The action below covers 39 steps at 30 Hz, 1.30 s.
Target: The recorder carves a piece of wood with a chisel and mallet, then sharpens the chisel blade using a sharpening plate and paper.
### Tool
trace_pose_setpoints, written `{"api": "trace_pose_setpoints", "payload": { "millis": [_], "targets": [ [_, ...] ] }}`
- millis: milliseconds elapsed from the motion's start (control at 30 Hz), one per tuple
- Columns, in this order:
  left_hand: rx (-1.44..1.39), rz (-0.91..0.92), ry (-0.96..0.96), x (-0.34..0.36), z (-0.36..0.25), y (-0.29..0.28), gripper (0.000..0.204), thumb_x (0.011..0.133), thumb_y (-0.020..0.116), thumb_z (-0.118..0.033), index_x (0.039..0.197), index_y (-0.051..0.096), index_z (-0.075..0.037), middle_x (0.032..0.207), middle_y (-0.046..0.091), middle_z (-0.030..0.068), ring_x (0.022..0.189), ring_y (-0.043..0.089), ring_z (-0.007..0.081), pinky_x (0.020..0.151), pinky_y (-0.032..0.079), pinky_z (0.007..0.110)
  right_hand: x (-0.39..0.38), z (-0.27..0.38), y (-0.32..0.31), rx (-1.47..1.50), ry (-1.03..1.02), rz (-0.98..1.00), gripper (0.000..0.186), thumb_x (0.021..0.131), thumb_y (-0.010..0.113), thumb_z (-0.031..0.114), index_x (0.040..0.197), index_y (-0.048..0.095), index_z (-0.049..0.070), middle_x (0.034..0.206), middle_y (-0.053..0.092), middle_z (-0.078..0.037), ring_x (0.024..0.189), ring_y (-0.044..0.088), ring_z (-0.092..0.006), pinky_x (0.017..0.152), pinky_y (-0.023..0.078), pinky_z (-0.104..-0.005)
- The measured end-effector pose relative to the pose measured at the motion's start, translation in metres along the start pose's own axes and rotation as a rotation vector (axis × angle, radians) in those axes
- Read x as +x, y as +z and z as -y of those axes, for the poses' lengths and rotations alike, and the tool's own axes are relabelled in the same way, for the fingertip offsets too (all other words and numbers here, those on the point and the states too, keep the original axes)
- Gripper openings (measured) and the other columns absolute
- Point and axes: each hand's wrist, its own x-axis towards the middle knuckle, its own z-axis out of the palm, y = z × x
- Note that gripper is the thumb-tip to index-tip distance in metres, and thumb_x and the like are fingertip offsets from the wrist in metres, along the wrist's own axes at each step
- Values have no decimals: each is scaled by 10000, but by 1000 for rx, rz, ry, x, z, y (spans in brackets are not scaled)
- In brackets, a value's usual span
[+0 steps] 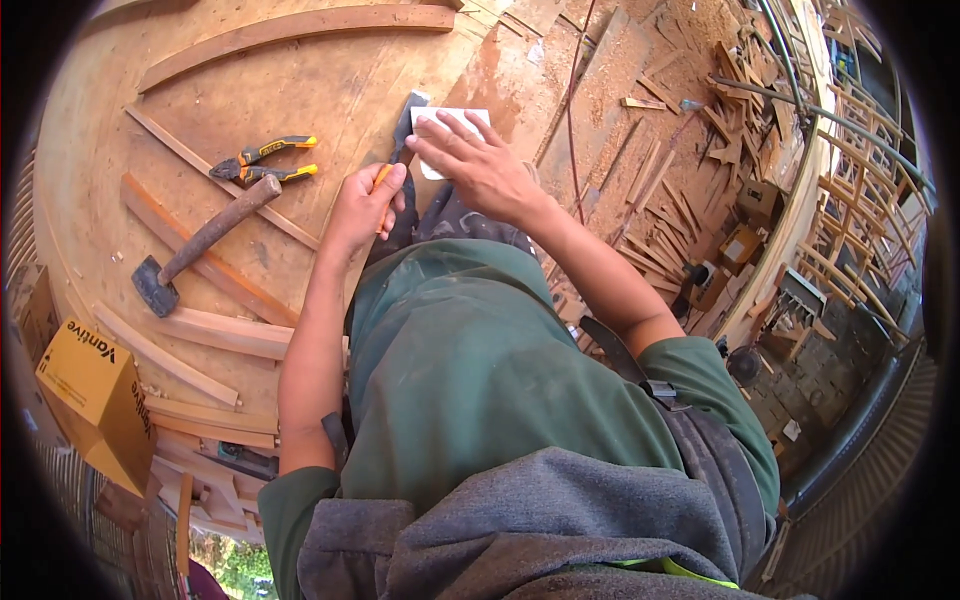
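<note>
My left hand point(366, 203) is closed round a slim orange handle point(382, 177). A dark, flat metal piece point(404, 128) with a bright tip extends beyond that hand; whether it joins the handle, as on a chisel, is hidden by my fingers. Just right of it lies a white flat block point(468, 117). My right hand point(475, 165) rests on this block with the fingers stretched out and spread. Both hands are close together beyond my lap. To their left, on the wooden board, are pliers point(263, 160) with orange and black grips and a wooden-handled hammer point(213, 238).
A curved wooden piece point(295, 38) lies at the far left, with several wooden strips point(215, 255) nearer. A yellow carton point(97, 385) stands at the left. Wood scraps point(665, 215) and sawdust cover the right side, where a dark red cord point(573, 110) runs through. Wooden frames point(862, 225) stand far right.
</note>
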Motion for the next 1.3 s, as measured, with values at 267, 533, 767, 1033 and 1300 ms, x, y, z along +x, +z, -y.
{"api": "trace_pose_setpoints", "payload": {
  "millis": [267, 533, 767, 1033, 1300],
  "targets": [
    [-35, -70, -81, 2, -5, 0, 416, 1034, 618, -448, 868, 602, -66, 603, 527, -26, 410, 460, 42, 352, 363, 215, 12, 16, 23, 3, 268, -100, 676, 842, 572, 26, 1511, 480, 56, 1571, 476, -113, 1425, 428, -372, 1151, 348, -507],
    [-30, -63, -83, 5, -6, -3, 423, 1034, 613, -439, 825, 583, -73, 572, 480, -42, 396, 428, 42, 341, 329, 223, 8, 20, 21, 27, 217, -54, 700, 847, 524, -17, 1537, 453, 73, 1595, 456, -87, 1505, 360, -347, 1234, 237, -521],
    [-24, -65, -70, 7, -6, -3, 417, 1040, 610, -431, 804, 582, -88, 573, 484, -37, 377, 426, 36, 329, 314, 208, 9, 28, 28, 87, 213, -43, 715, 862, 494, -18, 1564, 433, 100, 1606, 453, -91, 1501, 389, -314, 1238, 246, -551],
    [-10, -50, -69, 7, -1, -5, 410, 1045, 602, -424, 814, 578, -87, 575, 484, -33, 381, 431, 40, 331, 317, 212, 9, 22, 31, 44, 186, -43, 687, 856, 526, 8, 1533, 479, 110, 1605, 458, -64, 1491, 399, -326, 1241, 247, -542],
    [12, -69, -60, 6, -3, -2, 411, 1045, 605, -421, 807, 580, -87, 581, 483, -33, 381, 431, 45, 331, 321, 212, 13, 19, 33, 36, 215, -109, 691, 833, 553, 0, 1516, 497, 92, 1569, 504, -72, 1492, 389, -356, 1254, 226, -515]
  ]
}}
